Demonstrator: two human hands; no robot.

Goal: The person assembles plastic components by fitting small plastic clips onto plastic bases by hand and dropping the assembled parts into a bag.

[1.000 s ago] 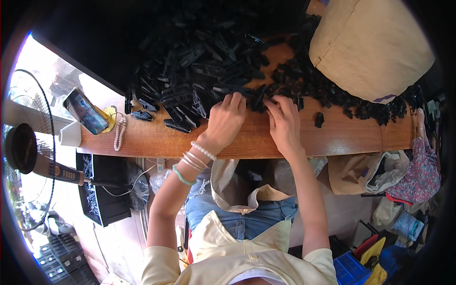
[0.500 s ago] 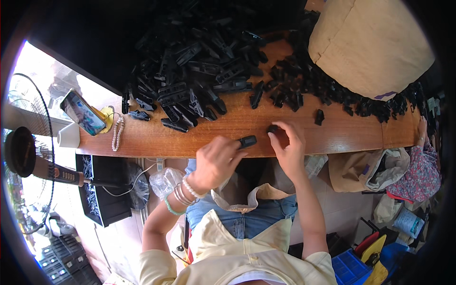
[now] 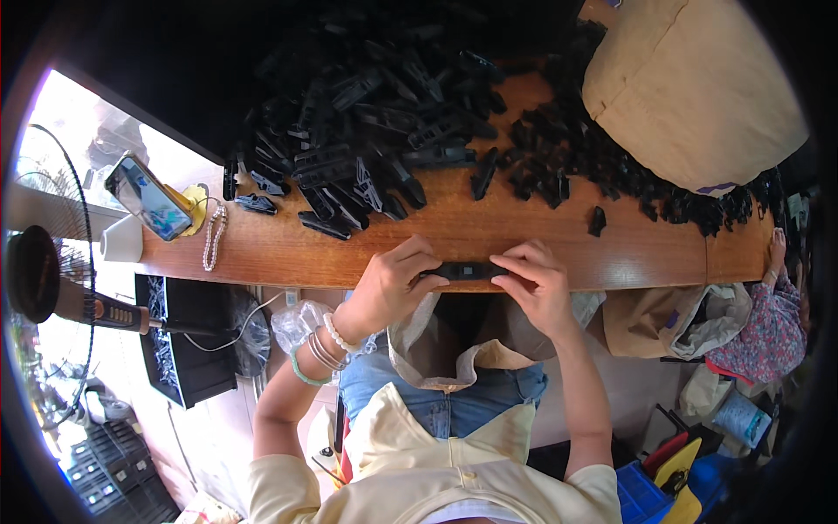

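Observation:
A long black plastic part point(image 3: 467, 271) lies level between my two hands, over the front edge of the wooden table point(image 3: 628, 249). My left hand point(image 3: 393, 284) pinches its left end, and my right hand point(image 3: 537, 284) pinches its right end. The small black piece seen in my right hand earlier cannot be told apart from the long part now. Beyond my hands is a big heap of long black plastic parts point(image 3: 349, 188). To its right lies a heap of small black plastic pieces point(image 3: 541, 157), one loose piece point(image 3: 596, 221) lying apart from it.
A large tan fabric bag point(image 3: 698, 96) stands at the back right. At the left are a phone point(image 3: 148, 196) on a yellow stand, a bead string point(image 3: 214, 237), a white cup point(image 3: 120, 240) and a fan point(image 3: 35, 275). An open bag point(image 3: 454, 380) hangs at my lap. Another person's arm point(image 3: 772, 262) rests at the far right.
My hands have come together at the table's edge. The long part has turned level and moved right, its right end now meeting my right fingers, which held a small black piece.

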